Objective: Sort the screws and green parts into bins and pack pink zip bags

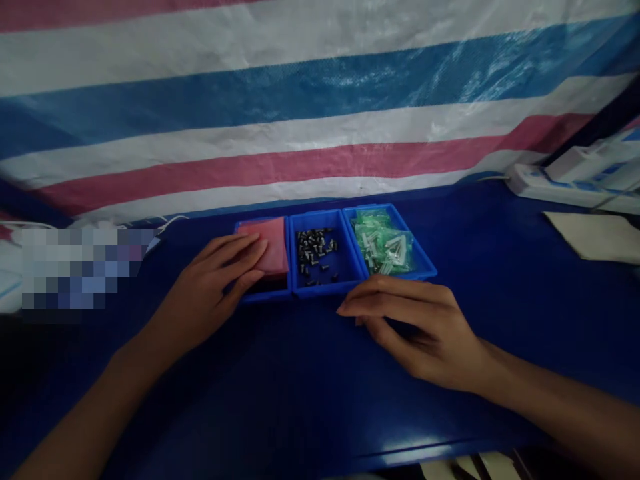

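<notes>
Three blue bins stand side by side on the dark blue table. My left hand reaches into the left bin, its outstretched fingers resting on a stack of pink plastic bags. In the middle bin lie many small black screws. Clear and green plastic packets with pale, slim pieces inside fill the right bin. Just in front of the middle and right bins is my right hand, fingers drawn together with the thumb close under them; whatever is between the fingertips is too small or hidden to make out.
A striped plastic sheet hangs behind the table. White power strips and a cream-coloured flat piece lie at the right. White cables and plastic are at the left, partly behind a blurred patch.
</notes>
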Demonstrator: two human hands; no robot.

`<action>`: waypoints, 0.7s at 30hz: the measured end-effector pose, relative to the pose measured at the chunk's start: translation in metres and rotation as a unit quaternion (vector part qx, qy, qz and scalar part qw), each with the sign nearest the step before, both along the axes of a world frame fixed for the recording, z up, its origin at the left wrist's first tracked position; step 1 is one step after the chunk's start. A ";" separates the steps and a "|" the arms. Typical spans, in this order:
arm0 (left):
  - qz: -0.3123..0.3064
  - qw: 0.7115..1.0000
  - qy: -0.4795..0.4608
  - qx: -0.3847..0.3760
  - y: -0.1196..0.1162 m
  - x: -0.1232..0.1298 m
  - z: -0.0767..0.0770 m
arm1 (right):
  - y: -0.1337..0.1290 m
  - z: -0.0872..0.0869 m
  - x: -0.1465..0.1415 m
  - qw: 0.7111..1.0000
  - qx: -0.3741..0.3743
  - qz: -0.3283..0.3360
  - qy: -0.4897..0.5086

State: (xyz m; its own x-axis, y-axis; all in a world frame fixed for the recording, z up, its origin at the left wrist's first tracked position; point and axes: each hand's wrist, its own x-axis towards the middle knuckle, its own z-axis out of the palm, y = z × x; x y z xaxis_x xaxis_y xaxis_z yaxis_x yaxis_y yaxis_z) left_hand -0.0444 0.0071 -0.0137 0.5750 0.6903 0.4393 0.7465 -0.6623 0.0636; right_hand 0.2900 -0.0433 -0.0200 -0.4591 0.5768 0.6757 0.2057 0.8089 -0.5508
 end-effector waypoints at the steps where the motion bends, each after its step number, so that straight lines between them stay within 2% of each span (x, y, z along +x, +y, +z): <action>1: -0.002 1.000 0.002 0.000 0.000 0.001 0.000 | 0.000 0.000 0.000 1.000 0.001 0.000 -0.002; 6: -0.018 0.999 0.004 0.041 0.000 0.003 0.004 | -0.001 0.000 0.002 0.999 0.021 -0.011 -0.031; 10: -0.026 0.992 0.003 0.124 -0.009 0.012 0.012 | 0.005 0.003 0.011 0.987 0.116 -0.094 -0.062; 12: -0.057 0.985 0.003 0.164 -0.018 0.022 0.014 | 0.012 0.005 0.019 0.970 0.172 -0.138 -0.102; 14: -0.094 0.977 0.025 0.188 -0.026 0.034 0.012 | 0.020 0.005 0.027 0.953 0.206 -0.141 -0.172; 17: -0.113 0.974 0.060 0.189 -0.033 0.051 0.003 | 0.027 0.002 0.034 0.940 0.195 -0.113 -0.256; 21: -0.108 0.979 0.029 0.173 -0.033 0.058 -0.007 | 0.029 -0.004 0.034 0.960 0.146 -0.077 -0.224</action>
State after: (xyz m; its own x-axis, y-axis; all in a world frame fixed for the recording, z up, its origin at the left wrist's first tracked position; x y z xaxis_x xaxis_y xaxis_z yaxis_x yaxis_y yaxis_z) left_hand 0.0140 -0.0256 -0.0209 0.7221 0.3662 0.5870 0.5827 -0.7792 -0.2308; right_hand 0.3237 -0.0145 -0.0239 -0.6662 0.4773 0.5730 0.4993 0.8562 -0.1327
